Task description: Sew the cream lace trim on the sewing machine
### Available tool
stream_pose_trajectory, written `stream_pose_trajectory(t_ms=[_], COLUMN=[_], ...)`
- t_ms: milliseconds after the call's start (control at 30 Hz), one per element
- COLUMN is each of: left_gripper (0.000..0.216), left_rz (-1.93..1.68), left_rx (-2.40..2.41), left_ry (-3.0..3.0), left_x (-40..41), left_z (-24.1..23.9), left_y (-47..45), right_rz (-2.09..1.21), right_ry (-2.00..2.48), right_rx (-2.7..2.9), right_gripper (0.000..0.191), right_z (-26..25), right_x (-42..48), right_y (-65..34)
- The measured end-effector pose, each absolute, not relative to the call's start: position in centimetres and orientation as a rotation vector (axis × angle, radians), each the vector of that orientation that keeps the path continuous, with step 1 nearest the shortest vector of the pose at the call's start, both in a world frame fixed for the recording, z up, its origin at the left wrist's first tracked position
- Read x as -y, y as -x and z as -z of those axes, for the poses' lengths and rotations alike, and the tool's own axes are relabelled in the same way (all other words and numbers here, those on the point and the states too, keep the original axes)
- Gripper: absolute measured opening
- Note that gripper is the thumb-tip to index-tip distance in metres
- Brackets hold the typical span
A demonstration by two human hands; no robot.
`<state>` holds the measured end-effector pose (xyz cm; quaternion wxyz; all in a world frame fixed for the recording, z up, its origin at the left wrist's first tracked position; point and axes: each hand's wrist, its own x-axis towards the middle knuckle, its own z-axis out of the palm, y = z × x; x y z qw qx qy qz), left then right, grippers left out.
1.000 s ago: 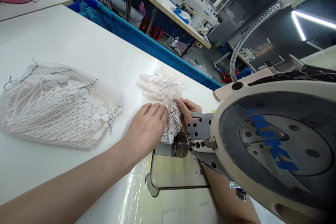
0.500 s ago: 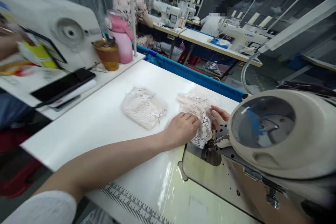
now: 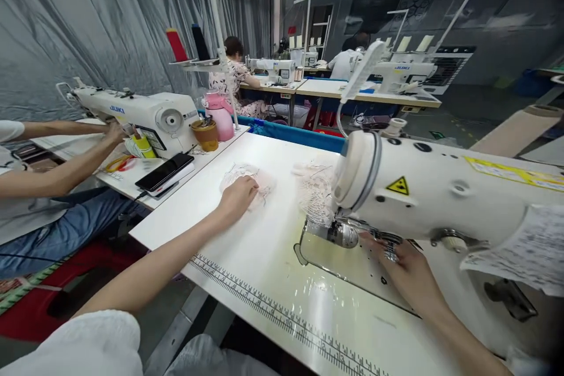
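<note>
My left hand (image 3: pixel 240 195) is on the left lace piece (image 3: pixel 230 178), a pale pink-white fabric with loose dark threads, its fingers curled down and closed on it. The piece lies on the white tabletop and is partly hidden by the hand. A second lace piece (image 3: pixel 315 191) lies at the needle end of the sewing machine (image 3: pixel 423 182), its near edge by the presser foot. My right hand (image 3: pixel 408 267) is low beside the needle area, behind a metal tension knob. Its visible fingers reach out toward the needle plate; the fingertips are partly hidden.
A ruler strip (image 3: pixel 282 308) runs along the table's front edge. To the left are a phone (image 3: pixel 165 171), an amber cup (image 3: pixel 205 135), a pink flask (image 3: pixel 219 116) and another sewing machine (image 3: pixel 145 117), where a co-worker's arms (image 3: pixel 66 170) reach in. Other people sit at machines behind.
My left hand has left the lace piece at the needle and moved left onto the other one. My right hand has come back toward me beside the needle. The view has tilted up.
</note>
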<state>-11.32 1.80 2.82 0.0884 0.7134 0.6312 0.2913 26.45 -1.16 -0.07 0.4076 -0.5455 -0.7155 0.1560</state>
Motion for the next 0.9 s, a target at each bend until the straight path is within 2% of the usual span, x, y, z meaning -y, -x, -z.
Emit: stream_pose_trajectory(t_ms=[167,300,400,500,633,767,833,900], left_gripper=[0.029,0.027,0.025,0.019,0.020,0.020,0.023,0.021], left_rz=[-1.124,-1.352,-1.395,-1.227,-0.449,-0.458,-0.457,-0.423], left_rx=[-1.831,-1.672,-1.495,-1.332,-0.977,-0.908,-0.878,-0.832], left_ry=[-1.712,-1.434,-1.398,-1.486,-2.124,-2.723,-2.868,-2.918], left_x=[-3.0,-3.7,-2.0,1.1,5.0,6.0,5.7,5.2], left_z=[-3.6,-7.6,-9.8,-9.2,-6.2,-4.0,-3.4,-3.1], left_y=[12.6,13.9,12.7,8.1,1.0,-2.1,-2.2,-1.9], right_rz=[-0.472,-0.434,-0.479,-0.491,-0.226,0.038,0.095,0.146], right_ry=[1.347,1.293,1.235,1.196,1.208,1.011,0.906,0.878], right_rx=[1.807,1.797,1.800,1.859,2.043,2.216,2.352,2.447], right_gripper=[0.036,0.033,0.029,0.022,0.022,0.036,0.050,0.055], right_z=[0.2,-0.3,-0.4,-0.1,0.0,-0.6,-0.9,-0.9], right_x=[1.4,1.8,2.0,2.3,3.2,4.1,4.3,4.4], right_y=[-26.1,-26.5,-26.4,-26.0,-25.7,-25.0,-24.6,-24.2])
